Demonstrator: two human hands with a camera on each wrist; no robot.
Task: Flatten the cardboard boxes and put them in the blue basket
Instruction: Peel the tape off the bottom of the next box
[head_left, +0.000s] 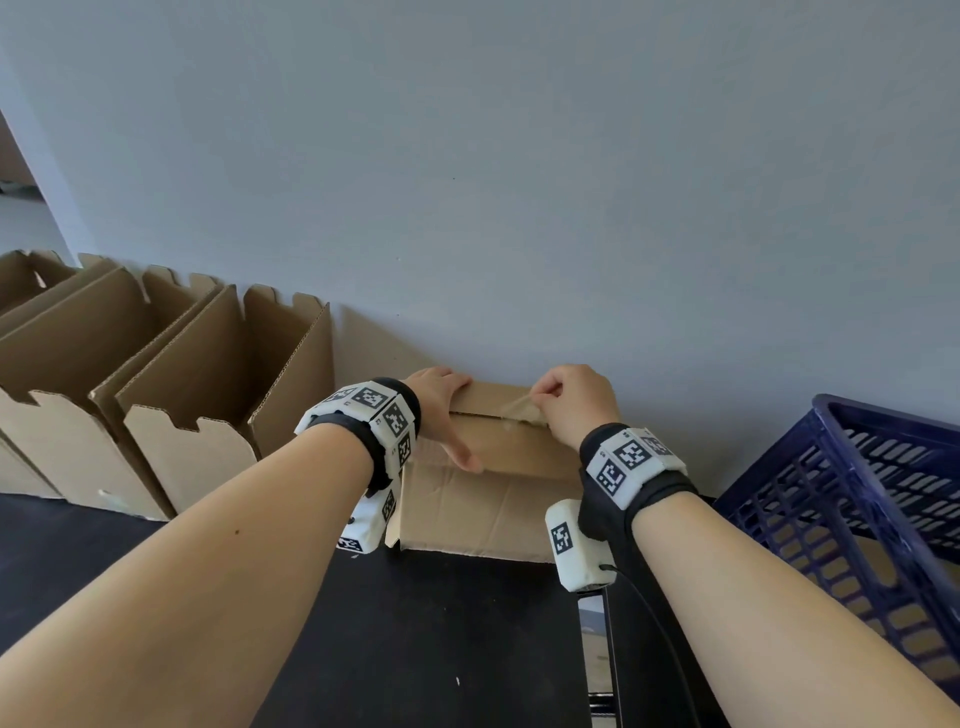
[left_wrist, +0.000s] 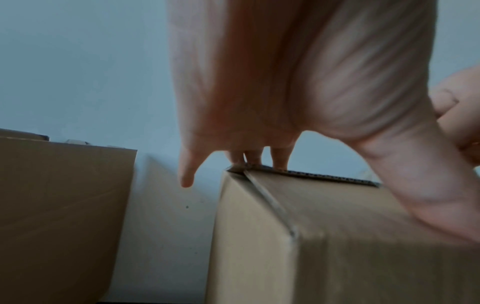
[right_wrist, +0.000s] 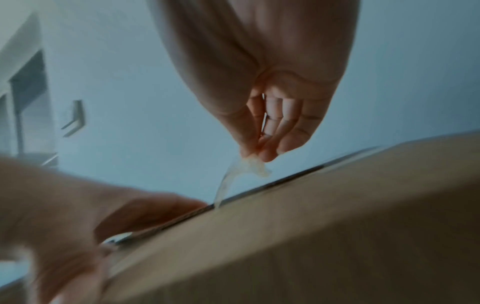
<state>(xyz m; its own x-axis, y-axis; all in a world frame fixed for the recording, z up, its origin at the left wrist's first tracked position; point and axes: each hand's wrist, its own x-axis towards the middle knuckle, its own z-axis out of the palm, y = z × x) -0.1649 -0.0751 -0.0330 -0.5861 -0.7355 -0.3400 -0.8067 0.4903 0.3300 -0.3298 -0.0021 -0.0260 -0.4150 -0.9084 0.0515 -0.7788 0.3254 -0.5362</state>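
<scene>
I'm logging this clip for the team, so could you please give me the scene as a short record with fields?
setting: black table against a pale wall
box in work: closed cardboard box, standing on the table by the wall
left hand: rests on the box's top left, fingers over the far edge
right hand: pinches a strip of clear tape, partly lifted off the top seam
blue basket: right of the box
other boxes: open cardboard boxes in a row at left

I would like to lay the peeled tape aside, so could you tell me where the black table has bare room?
The black table is bare in front of the taped box, between the forearms. The back is crowded: open boxes on the left, blue basket on the right, and the taped box against the wall.
</scene>
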